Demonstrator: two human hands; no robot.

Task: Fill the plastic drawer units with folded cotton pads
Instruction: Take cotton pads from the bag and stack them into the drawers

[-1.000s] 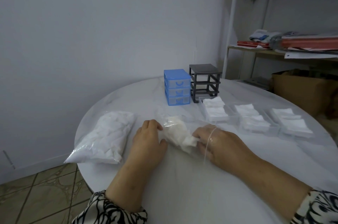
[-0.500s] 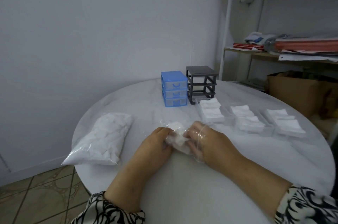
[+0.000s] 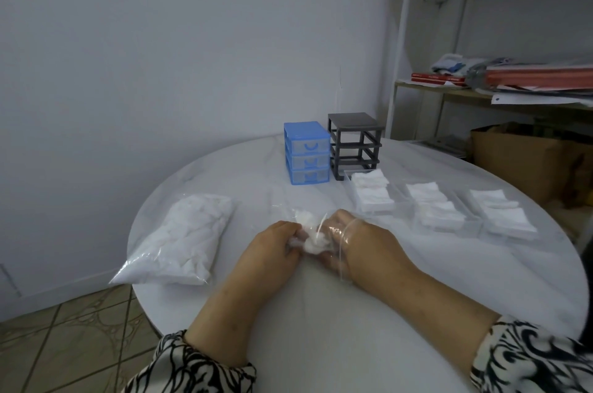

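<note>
A clear plastic bag [image 3: 308, 237] with a few white cotton pads lies at the middle of the round white table [image 3: 353, 312]. My left hand [image 3: 272, 248] grips the bag from outside. My right hand [image 3: 356, 241] is pushed inside the bag, its fingers curled round the pads. At the table's far side stand a blue drawer unit [image 3: 307, 157] with its three drawers in and a dark grey frame [image 3: 355, 145] with its slots empty. Three clear drawers [image 3: 372, 193] [image 3: 433, 208] [image 3: 500, 214] with folded pads lie in a row to the right.
A full bag of cotton pads [image 3: 186, 237] lies at the table's left edge. A shelf unit [image 3: 500, 81] with papers and a cardboard box [image 3: 526, 161] stand behind the table on the right. Tiled floor [image 3: 64, 344] shows lower left.
My hands have come together on the small bag. My right hand has slid into it and my left hand has closed on the bag, bunching it up.
</note>
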